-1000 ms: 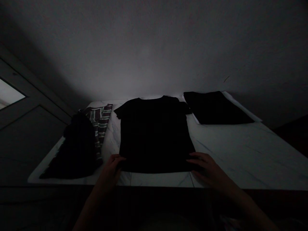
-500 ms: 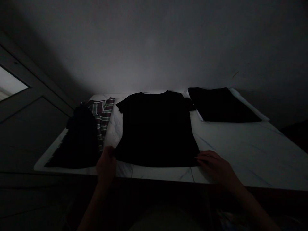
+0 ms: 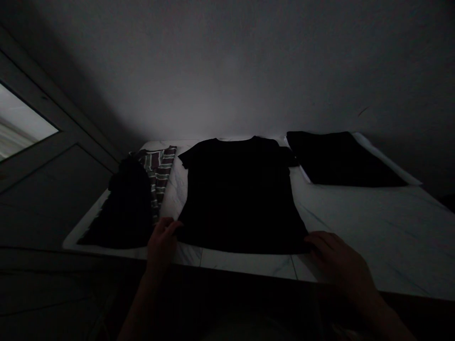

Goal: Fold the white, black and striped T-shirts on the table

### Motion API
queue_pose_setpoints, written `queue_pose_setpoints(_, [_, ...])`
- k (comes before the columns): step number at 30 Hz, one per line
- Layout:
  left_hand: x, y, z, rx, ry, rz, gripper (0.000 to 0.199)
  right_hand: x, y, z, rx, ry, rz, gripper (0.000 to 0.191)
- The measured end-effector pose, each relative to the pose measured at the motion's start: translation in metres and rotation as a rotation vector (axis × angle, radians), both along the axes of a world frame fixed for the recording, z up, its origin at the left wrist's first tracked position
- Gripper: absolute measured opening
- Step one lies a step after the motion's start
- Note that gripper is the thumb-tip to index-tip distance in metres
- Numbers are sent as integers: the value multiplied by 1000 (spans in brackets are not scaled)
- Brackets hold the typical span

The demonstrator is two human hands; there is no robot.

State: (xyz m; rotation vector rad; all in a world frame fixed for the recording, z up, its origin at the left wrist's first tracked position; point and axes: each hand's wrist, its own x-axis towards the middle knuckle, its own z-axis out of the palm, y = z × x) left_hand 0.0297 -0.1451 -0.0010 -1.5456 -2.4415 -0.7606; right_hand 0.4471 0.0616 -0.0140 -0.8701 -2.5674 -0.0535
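A black T-shirt (image 3: 240, 194) lies spread flat on the marble-patterned table (image 3: 355, 227), its neckline toward the wall and its hem toward me. My left hand (image 3: 163, 239) is closed on the hem's left corner, thumb and fingers pinched together. At the right corner of the hem, my right hand (image 3: 336, 255) also pinches the cloth. The picture is very dark, so folds within the shirt cannot be made out.
On the left lie a dark garment (image 3: 124, 208) and a striped garment (image 3: 164, 173) partly under it. A folded black cloth (image 3: 348, 158) with white edging lies at the back right. Behind rises a grey wall (image 3: 227, 71); a door (image 3: 53, 156) stands at the left.
My right hand has closed on the hem's right corner, and the hem looks drawn a little wider. The whole view has shifted slightly, moving things rightward in the picture.
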Motion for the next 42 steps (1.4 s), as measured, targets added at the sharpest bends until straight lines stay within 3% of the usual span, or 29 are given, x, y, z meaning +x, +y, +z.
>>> queue_pose_setpoints(3, [-8,-7,2,-16,46,-70,33,-2,-4,4,-6,39,-110,23])
queue_pose_setpoints(8, [-24,-26,1,40,61,-28,26,16,-7,0,-31,130,-217,19])
queue_pose_setpoints(13, [-40,-38,-5,-110,187,-190,28,41,9,-19,-121,133,-27,17])
queue_pose_setpoints(16, [-44,-42,-6,-149,268,-267,31,47,15,-22,-152,93,47,17])
queue_pose_setpoints(19, [-45,-47,5,-173,289,-305,30,49,16,-10,-196,-3,54,17])
queue_pose_setpoints(22, [-48,-43,27,-274,249,-339,25,41,21,13,-172,-58,119,18])
queue_pose_setpoints(25, [-42,-6,56,-404,205,-341,24,1,36,44,-153,-77,138,28])
queue_pose_setpoints(28, [-14,79,73,-356,190,-345,34,-87,58,68,-219,-133,122,32])
queue_pose_setpoints(31, [30,183,67,-284,173,-376,49,-192,83,70,-238,-163,35,38])
queue_pose_setpoints(34, [53,250,40,-306,133,-207,53,-263,104,52,-269,-194,-164,51])
queue_pose_setpoints(37, [35,260,8,-337,107,-47,55,-274,122,25,-335,-217,-323,58])
queue_pose_setpoints(39, [9,245,-6,-338,136,-22,54,-257,133,11,-339,-239,-331,62])
queue_pose_setpoints(42, [-31,215,-14,-344,184,32,56,-221,148,0,-312,-275,-348,61])
